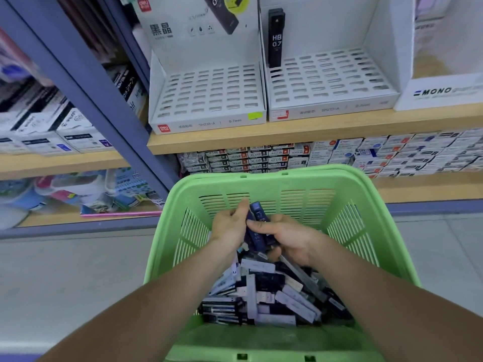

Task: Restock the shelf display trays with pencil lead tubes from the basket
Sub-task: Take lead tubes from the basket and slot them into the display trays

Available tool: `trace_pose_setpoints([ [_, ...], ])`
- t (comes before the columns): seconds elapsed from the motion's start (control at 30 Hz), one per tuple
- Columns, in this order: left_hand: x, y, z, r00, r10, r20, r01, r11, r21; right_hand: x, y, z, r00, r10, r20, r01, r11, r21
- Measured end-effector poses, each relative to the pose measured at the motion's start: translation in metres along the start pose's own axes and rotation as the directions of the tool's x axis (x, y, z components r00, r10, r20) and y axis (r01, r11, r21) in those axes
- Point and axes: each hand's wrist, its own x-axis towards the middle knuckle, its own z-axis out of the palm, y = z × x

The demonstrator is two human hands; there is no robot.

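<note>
1. Gripping a small bundle of dark blue lead tubes (257,226), the left hand (230,227) has its fingers curled round the bundle's far side.
2. The right hand (290,241) also holds the bundle, thumb laid across its front and fingers curled beneath.
3. The bundle stands roughly upright inside the green basket (287,170), just above the loose pile of tubes (266,291) covering the basket floor.
4. The left display tray (206,124) sits on the wooden shelf (261,141) above the basket; its slotted grid holds no tubes.
5. The right display tray (332,110) sits touching the left one; a single black tube marked HB 0.7 (275,40) stands upright in its rear left corner.
6. A white MONO box (441,92) stands just beside the right tray.
7. Stacked small cartons (339,155) fill the shelf level below.
</note>
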Motion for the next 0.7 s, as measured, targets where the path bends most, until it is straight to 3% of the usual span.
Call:
trace_pose_setpoints([
  [0.13,0.006,0.018,-0.029,0.963,-0.082,0.256,0.017,0.969,0.247,-0.008,-0.009,-0.011,0.998,-0.028,0.054,0.031,0.998,-0.056],
  [0.2,0.006,0.031,-0.045,0.922,-0.101,0.374,-0.01,0.959,0.284,-0.013,-0.012,-0.014,0.993,-0.024,0.112,0.028,0.999,-0.032],
  [0.27,0.0,0.049,-0.058,0.91,-0.028,0.413,-0.068,0.974,0.214,-0.016,-0.016,-0.014,0.981,-0.033,0.192,0.033,0.999,0.003],
  [0.43,-0.021,0.086,-0.075,0.919,0.228,0.322,-0.139,0.951,-0.275,-0.016,-0.027,0.01,0.962,-0.122,0.246,0.093,0.988,0.127],
  [0.7,-0.032,0.115,-0.085,0.833,0.495,0.248,-0.395,0.845,-0.359,-0.027,-0.059,0.038,0.92,-0.306,0.246,0.23,0.928,0.293],
])
